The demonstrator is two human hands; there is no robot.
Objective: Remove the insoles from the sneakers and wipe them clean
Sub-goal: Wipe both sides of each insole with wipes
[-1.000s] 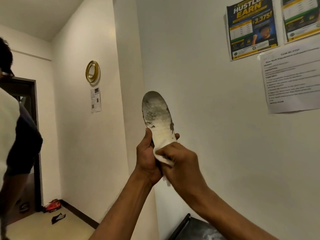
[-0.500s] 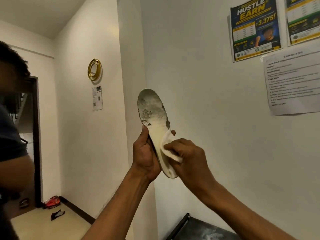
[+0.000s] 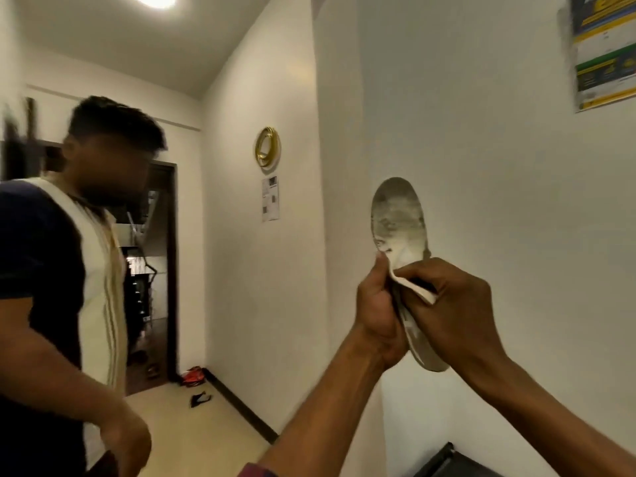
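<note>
The pale cream floor [image 3: 192, 442] runs along the wall, edged by a dark skirting board [image 3: 241, 406]; a crumpled red item [image 3: 192, 376] lies on it by the door frame, at the skirting's far end; a small black item [image 3: 201, 398] lies flat just nearer, apart from the wall; what either is cannot be told; the insole [image 3: 399, 222] is carried upright in the air by the left hand [image 3: 377, 304], which grips its lower half; the right hand [image 3: 454, 304] pinches a white cloth [image 3: 418, 292] against it.
</note>
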